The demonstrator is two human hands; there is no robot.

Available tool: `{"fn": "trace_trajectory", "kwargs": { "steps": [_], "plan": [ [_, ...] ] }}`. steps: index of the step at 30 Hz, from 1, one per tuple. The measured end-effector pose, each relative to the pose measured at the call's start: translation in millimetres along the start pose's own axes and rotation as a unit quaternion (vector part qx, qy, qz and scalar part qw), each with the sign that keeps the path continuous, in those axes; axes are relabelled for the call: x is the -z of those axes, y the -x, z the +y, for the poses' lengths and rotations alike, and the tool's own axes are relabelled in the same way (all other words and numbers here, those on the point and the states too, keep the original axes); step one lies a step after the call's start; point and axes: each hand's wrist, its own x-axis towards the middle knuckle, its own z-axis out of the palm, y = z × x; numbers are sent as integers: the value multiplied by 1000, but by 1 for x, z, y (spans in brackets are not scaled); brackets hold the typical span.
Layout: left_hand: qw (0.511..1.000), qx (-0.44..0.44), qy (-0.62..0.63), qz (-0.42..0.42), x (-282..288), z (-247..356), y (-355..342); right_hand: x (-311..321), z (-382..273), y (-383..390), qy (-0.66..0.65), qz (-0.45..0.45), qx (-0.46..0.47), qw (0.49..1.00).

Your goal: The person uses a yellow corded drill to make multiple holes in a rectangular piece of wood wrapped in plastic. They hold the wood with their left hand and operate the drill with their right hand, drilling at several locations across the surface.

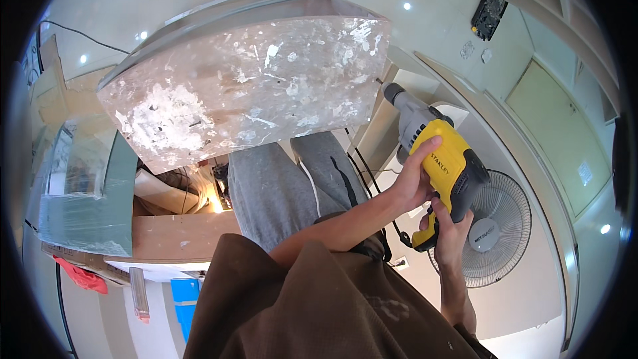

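Observation:
A yellow and black corded power drill (446, 158) is held between both my hands at the right, its grey chuck (393, 92) tilted up and to the left. Around the near side of the drill's body my left hand (419, 176) is closed, its forearm crossing in front of me. My right hand (450, 229) grips the rear handle, fingers near the trigger. The short bit ends close to the right edge of a paint-spattered wooden board (266, 83); whether it touches anything I cannot tell. A black cord runs from the handle toward my waist.
Behind the drill stands a white round fan (492, 233). My legs in grey trousers (266, 193) are under the board's near edge. A plastic-wrapped green panel (86, 219) and a lit wooden compartment (179, 236) lie left. A black tool case (489, 16) rests far right.

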Motion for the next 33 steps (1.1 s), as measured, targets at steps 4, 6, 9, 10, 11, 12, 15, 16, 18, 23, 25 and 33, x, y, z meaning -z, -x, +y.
{"fn": "trace_trajectory", "kwargs": {
  "steps": [4, 6, 9, 10, 11, 12, 15, 16, 18, 23, 25, 33],
  "plan": [
    [1000, 5, 2, -17, 3, 3, -2, -3, 4, -1, -9, 19, 19, 1000],
    [1000, 4, 6, -18, 4, 2, -2, -3, 6, 0, -12, 24, 17, 999],
    [1000, -6, 11, -24, 3, 0, -1, -4, 8, 3, -13, 22, 19, 999],
    [1000, -3, 7, -28, 2, 0, 0, -4, 8, 3, -12, 25, 21, 999],
    [1000, 7, 4, -22, 1, 1, 0, -5, 7, 4, -12, 29, 23, 999],
    [999, 1, 8, -33, -1, 0, 1, -5, 7, 5, -13, 29, 21, 999],
    [999, 3, 16, -38, 0, -1, 2, -2, 9, 7, -16, 25, 24, 999],
    [999, 5, 20, -37, 3, -3, 2, -1, 11, 8, -18, 24, 25, 999],
    [999, 13, 26, -39, 10, -9, 2, 3, 17, 11, -12, 26, 24, 999],
    [998, 62, 19, -7, 30, -18, 3, 8, 31, 16, 75, 79, 15, 994],
    [999, 14, 32, -8, 31, -17, 7, 6, 32, 19, -28, 40, 6, 999],
    [810, -55, -584, 33, 83, 106, 138, -6, 37, 38, -111, -51, 64, 990]
  ]
}}
